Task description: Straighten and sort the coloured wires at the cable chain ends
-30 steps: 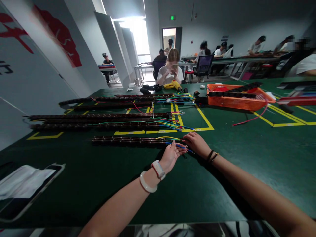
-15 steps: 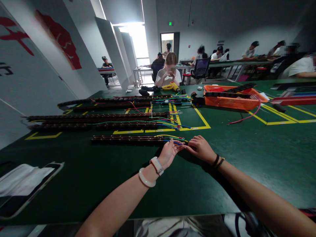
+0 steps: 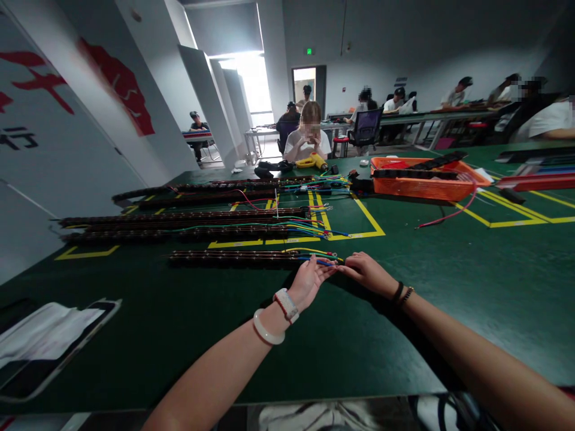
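A black cable chain with wires inside lies across the green table in front of me. Blue, green and yellow wires come out of its right end, some tipped with ring terminals. My left hand, palm turned up, has its thumb over the blue wire and its fingers beneath. At the wire tips, the fingertips of my right hand meet those of the left. Its fingers are curled in a pinch, and what lies between them is too small to make out.
Beyond lie more wired cable chains on yellow tape marks. An orange basket stands back right, a yellow heat gun at the far edge. A tray with white paper is at left. A person sits opposite.
The view has shifted slightly. Both hands stay together at the wire ends, with hardly any visible movement.
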`<state>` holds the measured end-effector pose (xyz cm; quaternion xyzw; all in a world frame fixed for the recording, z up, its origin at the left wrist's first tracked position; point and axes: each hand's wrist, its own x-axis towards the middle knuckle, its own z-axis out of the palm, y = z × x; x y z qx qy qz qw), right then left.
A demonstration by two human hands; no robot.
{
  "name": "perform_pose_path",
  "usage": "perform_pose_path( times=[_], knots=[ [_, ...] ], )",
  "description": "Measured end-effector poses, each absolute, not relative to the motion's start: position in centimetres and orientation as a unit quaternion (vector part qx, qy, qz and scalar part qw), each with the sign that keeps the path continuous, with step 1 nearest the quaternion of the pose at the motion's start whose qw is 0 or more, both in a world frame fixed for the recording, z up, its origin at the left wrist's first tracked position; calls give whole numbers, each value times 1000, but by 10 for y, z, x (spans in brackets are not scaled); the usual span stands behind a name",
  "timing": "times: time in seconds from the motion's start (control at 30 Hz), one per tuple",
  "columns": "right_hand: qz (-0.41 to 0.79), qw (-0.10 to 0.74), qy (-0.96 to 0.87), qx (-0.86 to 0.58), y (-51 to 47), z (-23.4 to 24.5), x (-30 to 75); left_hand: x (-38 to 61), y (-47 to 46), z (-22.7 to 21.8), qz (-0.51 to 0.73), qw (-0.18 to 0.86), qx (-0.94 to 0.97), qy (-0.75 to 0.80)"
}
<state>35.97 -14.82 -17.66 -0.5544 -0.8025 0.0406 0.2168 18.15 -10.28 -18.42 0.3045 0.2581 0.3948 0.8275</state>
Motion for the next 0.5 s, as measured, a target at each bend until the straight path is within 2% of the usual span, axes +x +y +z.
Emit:
perform_pose_path(
  times=[0.27, 0.5],
  knots=[
    [76, 232, -781, -575, -147, -175, 361, 181, -106, -181, 395, 825, 306, 264],
    [91, 233, -767, -592, -145, -175, 364, 175, -114, -175, 337, 811, 360, 315]
  ],
)
